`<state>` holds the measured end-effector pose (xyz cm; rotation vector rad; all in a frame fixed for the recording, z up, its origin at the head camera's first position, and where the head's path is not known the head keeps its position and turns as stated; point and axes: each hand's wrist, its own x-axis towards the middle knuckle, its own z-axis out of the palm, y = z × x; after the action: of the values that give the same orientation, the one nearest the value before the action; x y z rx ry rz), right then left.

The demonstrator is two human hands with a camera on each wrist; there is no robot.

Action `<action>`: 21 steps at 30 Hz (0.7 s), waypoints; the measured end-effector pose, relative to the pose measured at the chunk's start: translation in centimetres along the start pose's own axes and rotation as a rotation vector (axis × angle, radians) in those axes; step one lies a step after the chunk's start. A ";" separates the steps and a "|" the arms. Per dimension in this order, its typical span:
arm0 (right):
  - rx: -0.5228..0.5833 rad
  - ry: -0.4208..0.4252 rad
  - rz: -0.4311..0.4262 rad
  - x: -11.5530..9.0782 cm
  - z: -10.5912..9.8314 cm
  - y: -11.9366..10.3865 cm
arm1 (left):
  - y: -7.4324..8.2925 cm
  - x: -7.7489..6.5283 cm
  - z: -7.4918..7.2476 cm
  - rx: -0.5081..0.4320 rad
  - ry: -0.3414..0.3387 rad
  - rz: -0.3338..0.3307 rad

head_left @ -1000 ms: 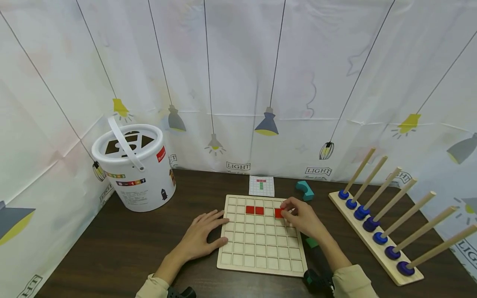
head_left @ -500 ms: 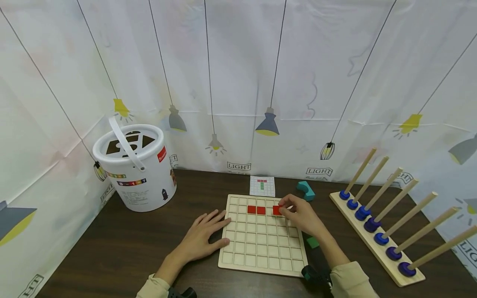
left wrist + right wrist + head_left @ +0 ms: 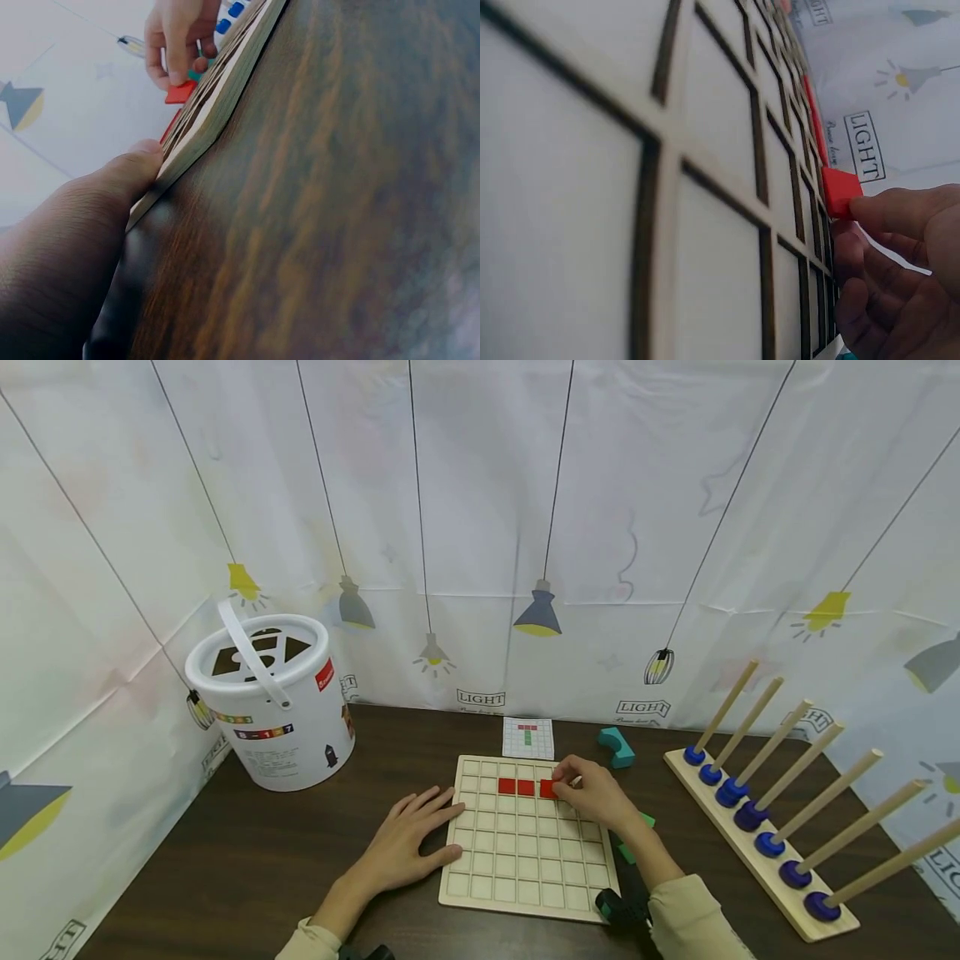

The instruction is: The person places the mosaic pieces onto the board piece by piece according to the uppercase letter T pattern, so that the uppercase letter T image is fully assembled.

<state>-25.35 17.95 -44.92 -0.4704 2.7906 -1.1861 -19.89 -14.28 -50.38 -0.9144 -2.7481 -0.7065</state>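
A light wooden grid board (image 3: pixel 516 865) lies on the dark table. Two red square tiles (image 3: pixel 516 787) sit side by side in its second row. Pinched between thumb and fingers of my right hand (image 3: pixel 592 793) is a third red tile (image 3: pixel 547 789), just right of those two. The right wrist view shows this held tile (image 3: pixel 841 190) tilted at the board's surface; whether it touches cannot be told. My left hand (image 3: pixel 408 843) lies with fingers spread, its fingertips and thumb on the board's left edge. In the left wrist view the thumb (image 3: pixel 139 161) presses on that edge.
Behind the board lies a pattern card (image 3: pixel 528 738) with a red and green T, beside a teal arch block (image 3: pixel 617 747). Green tiles (image 3: pixel 626 853) lie partly under the right forearm. A peg rack (image 3: pixel 757 843) stands right, a white bucket (image 3: pixel 273 702) left.
My right hand has moved left along the row with the red tile, bringing it close to the two placed tiles. The left hand stays on the board's edge.
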 end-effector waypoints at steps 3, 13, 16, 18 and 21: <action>-0.026 -0.002 0.009 0.2 0.1 -0.1 | -0.1 0.0 0.0 -0.003 -0.001 -0.005; -0.099 0.005 -0.001 1.2 0.1 -0.3 | -0.2 0.6 -0.4 0.017 0.000 -0.013; -0.111 -0.005 0.025 1.3 0.3 -0.5 | -0.2 0.5 -0.4 0.012 -0.010 -0.020; -0.118 -0.011 0.037 1.1 0.4 -0.6 | -0.2 0.4 -0.3 0.010 -0.013 -0.021; -0.125 -0.013 0.045 0.8 0.6 -0.6 | -0.1 0.1 0.0 0.007 -0.016 -0.022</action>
<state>-25.88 16.90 -44.90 -0.4202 2.8596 -1.0014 -20.03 -14.28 -50.40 -0.8939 -2.7766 -0.6961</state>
